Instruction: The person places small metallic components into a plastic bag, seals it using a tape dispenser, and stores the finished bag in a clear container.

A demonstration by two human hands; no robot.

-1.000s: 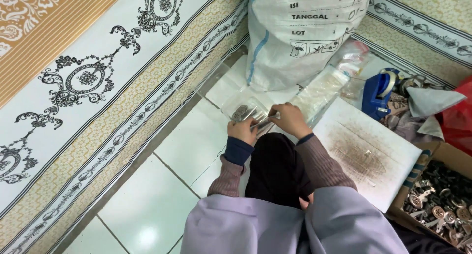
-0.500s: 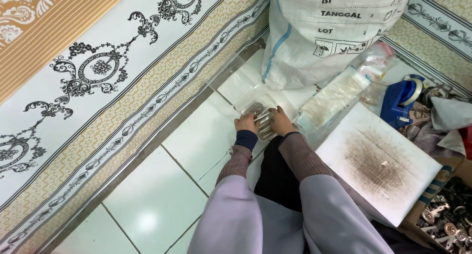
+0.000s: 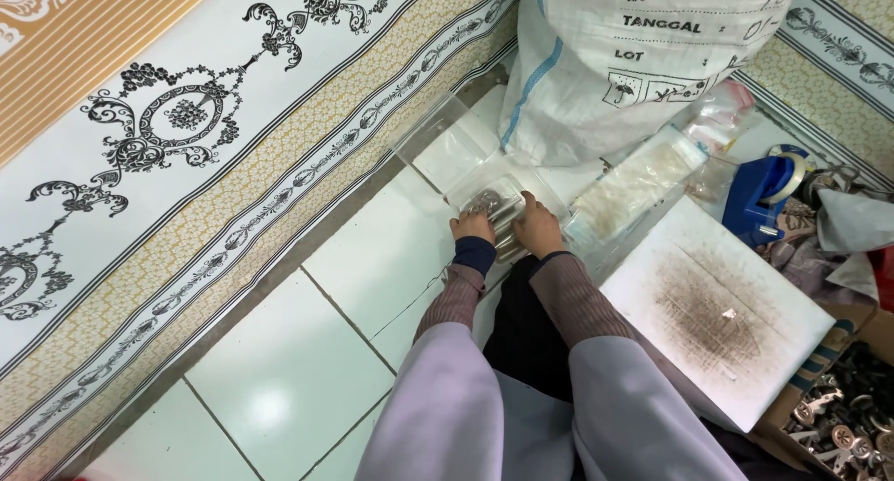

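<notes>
Clear plastic bag (image 3: 492, 202) of metal bits, half-hidden under both hands.

The person wears brown ribbed sleeves (image 3: 573, 299). A navy cuff (image 3: 475, 254) shows at the left wrist. Pale lilac cloth (image 3: 447, 416) drapes over both upper arms.

This looks like a home turned into a small packing workshop, worked from the floor. A patterned mattress (image 3: 186, 164) lies along the pale tiled floor (image 3: 289, 379). Just beyond it stands a big white woven sack (image 3: 633, 62). To the right of the sack are a blue tape dispenser (image 3: 759, 197), a stained white board (image 3: 717, 313) and a cardboard box of small metal parts (image 3: 843, 425).
</notes>
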